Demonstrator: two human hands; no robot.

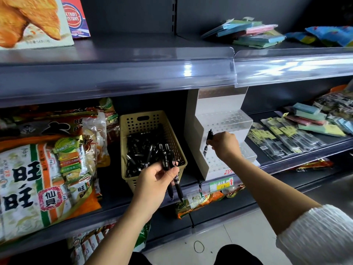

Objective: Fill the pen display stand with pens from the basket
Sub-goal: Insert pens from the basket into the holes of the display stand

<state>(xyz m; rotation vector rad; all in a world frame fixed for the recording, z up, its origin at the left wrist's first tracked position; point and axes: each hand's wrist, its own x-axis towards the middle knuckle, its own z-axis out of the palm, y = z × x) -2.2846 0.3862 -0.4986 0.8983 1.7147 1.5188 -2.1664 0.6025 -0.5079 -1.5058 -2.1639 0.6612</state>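
Observation:
A beige perforated basket (149, 119) stands on the middle shelf, holding several black pens (140, 148). To its right stands a white stepped pen display stand (221, 119) whose hole rows look empty. My left hand (154, 178) is in front of the basket, shut on a small bunch of black pens (172, 169) with tips pointing down. My right hand (224, 145) hovers over the stand's lower tier, pinching a single black pen (208, 143) upright, tip down.
Large snack bags (47, 169) fill the shelf left of the basket. Packaged pens and coloured notepads (290, 134) lie to the right of the stand. An upper shelf edge (133, 73) overhangs the stand. A yellow price tag (220, 184) sits below the stand.

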